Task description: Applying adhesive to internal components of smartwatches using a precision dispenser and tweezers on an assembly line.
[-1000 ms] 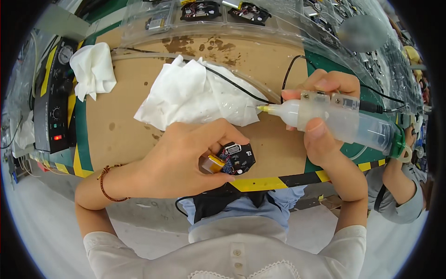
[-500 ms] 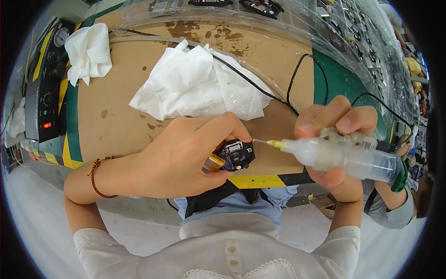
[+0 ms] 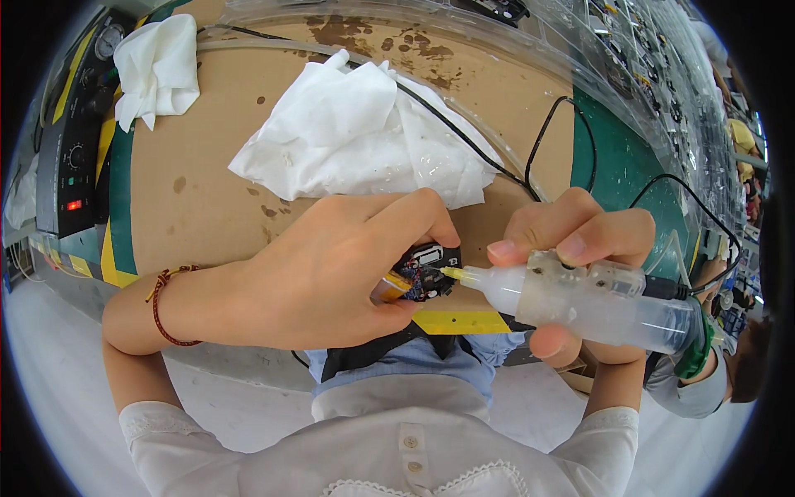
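My left hand [image 3: 356,257] is closed around a small black electronic module [image 3: 431,286], its circuit side facing up. An orange-gold strip [image 3: 392,287] shows by the thumb, and part of the module is hidden under the fingers. My right hand [image 3: 580,232] grips a translucent dispensing syringe [image 3: 596,311] with a yellow-hubbed needle and a green cap at its back end. The needle's tip is over the module; I cannot tell whether it touches. A finger lies on the clear block along the syringe's top, where a black cable joins.
A crumpled white cloth [image 3: 356,137] lies beyond my hands on brown board [image 3: 207,190]. A second cloth [image 3: 157,70] sits beside a black dispenser box [image 3: 79,157]. Clear plastic trays [image 3: 571,50] with parts line the far and right sides. A black cable [image 3: 464,132] crosses the board.
My right hand has brought the syringe leftward, so its needle tip now reaches over the module. The left hand still holds the module in nearly the same place.
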Action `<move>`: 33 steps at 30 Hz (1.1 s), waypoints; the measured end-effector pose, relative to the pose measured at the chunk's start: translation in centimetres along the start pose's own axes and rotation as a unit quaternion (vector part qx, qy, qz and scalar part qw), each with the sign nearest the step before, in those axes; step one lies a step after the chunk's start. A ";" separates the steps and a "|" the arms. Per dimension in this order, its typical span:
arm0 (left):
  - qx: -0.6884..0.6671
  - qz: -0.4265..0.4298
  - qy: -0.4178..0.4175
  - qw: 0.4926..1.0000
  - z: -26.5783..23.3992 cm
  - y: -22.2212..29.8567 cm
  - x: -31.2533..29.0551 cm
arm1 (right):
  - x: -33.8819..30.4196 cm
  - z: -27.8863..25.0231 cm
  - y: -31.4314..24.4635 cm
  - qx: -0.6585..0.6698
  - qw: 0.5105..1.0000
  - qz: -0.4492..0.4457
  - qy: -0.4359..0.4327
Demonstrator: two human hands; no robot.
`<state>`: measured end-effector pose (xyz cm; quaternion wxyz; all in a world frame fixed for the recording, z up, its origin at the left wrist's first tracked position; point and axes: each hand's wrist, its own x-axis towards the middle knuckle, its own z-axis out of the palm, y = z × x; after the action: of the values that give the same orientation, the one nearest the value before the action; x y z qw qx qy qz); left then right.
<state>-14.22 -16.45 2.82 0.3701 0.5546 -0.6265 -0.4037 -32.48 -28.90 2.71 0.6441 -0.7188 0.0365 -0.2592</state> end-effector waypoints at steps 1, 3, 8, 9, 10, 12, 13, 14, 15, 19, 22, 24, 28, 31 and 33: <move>0.009 0.004 0.001 1.000 0.0 0.0 0.0 | 0.0 0.0 0.1 0.000 1.000 0.001 0.000; 0.002 0.003 0.002 1.000 0.1 0.0 0.1 | 0.0 0.0 0.2 -0.020 1.000 -0.021 -0.006; -0.009 0.000 0.012 1.000 0.2 -0.3 -0.1 | 0.4 -0.2 0.0 -0.037 0.998 -0.012 -0.049; -0.001 0.001 0.008 1.000 0.2 -0.2 0.0 | 0.5 -0.1 0.1 -0.032 0.998 -0.027 -0.045; 0.007 0.000 0.005 1.000 0.1 -0.2 0.0 | 0.6 -0.2 0.4 -0.032 0.998 -0.026 -0.045; 0.004 -0.004 0.002 1.000 0.1 -0.1 0.0 | 0.8 -0.3 1.1 -0.030 0.992 -0.101 -0.063; 0.000 -0.008 -0.002 1.000 0.1 -0.1 0.0 | 0.8 -0.2 1.3 -0.030 0.992 -0.100 -0.064; 0.000 -0.008 -0.002 1.000 0.1 -0.1 0.0 | 0.8 -0.1 1.4 -0.033 0.991 -0.118 -0.057; -0.008 -0.011 -0.003 1.000 0.2 -0.2 0.0 | 0.8 -0.1 1.5 -0.036 0.989 -0.135 -0.049; -0.003 -0.010 -0.003 1.000 0.2 -0.2 -0.1 | 1.0 -0.2 1.5 -0.048 0.987 -0.143 -0.064; -0.005 -0.014 -0.001 1.000 0.2 -0.3 -0.2 | 1.2 -0.3 1.4 -0.045 0.985 -0.147 -0.083; -0.003 -0.012 0.001 1.000 0.3 -0.3 -0.2 | 1.1 -0.3 1.3 -0.055 0.984 -0.142 -0.091; 0.013 -0.011 0.001 1.000 0.2 -0.2 -0.1 | 1.1 -0.3 1.2 -0.066 0.983 -0.144 -0.089; 0.006 -0.001 0.011 1.000 0.4 -0.4 -0.1 | 1.1 -0.6 1.1 -0.062 0.983 -0.143 -0.098; 0.007 -0.007 0.007 1.000 0.3 -0.3 -0.2 | 1.2 -0.7 1.2 -0.050 0.983 -0.142 -0.103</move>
<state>-14.33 -16.26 2.40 0.3677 0.5643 -0.6229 -0.3980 -31.43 -30.19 2.01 0.5639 -0.7712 -0.1199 -0.2702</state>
